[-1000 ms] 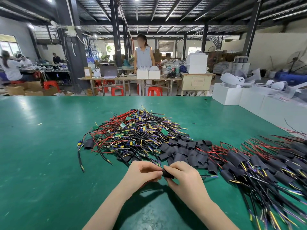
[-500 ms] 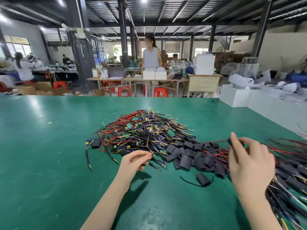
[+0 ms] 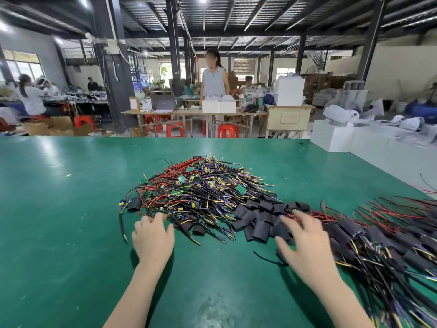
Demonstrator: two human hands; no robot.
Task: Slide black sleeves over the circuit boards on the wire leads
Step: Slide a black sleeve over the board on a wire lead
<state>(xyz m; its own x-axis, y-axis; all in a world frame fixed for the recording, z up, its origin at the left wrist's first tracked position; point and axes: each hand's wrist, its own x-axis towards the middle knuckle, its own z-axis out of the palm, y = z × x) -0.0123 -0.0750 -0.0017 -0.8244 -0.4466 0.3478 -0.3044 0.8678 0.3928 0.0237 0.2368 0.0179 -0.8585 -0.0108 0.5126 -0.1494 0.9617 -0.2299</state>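
1. My left hand (image 3: 153, 240) is over the green table (image 3: 59, 209), its fingers (image 3: 159, 217) loosely spread and reaching the near edge of the tangled heap of red, black and yellow wire leads with small green circuit boards (image 3: 198, 188). It holds nothing.
2. My right hand (image 3: 307, 247) is flat and blurred, fingers straight and splayed, over the loose pile of short black tubular sleeves (image 3: 262, 218). It grips nothing that I can see.
3. The sleeve pile lies between the unsleeved heap and the sleeved bundle of leads (image 3: 387, 240) at right.
4. One stray black sleeve (image 3: 134, 204) sits at the heap's left edge.
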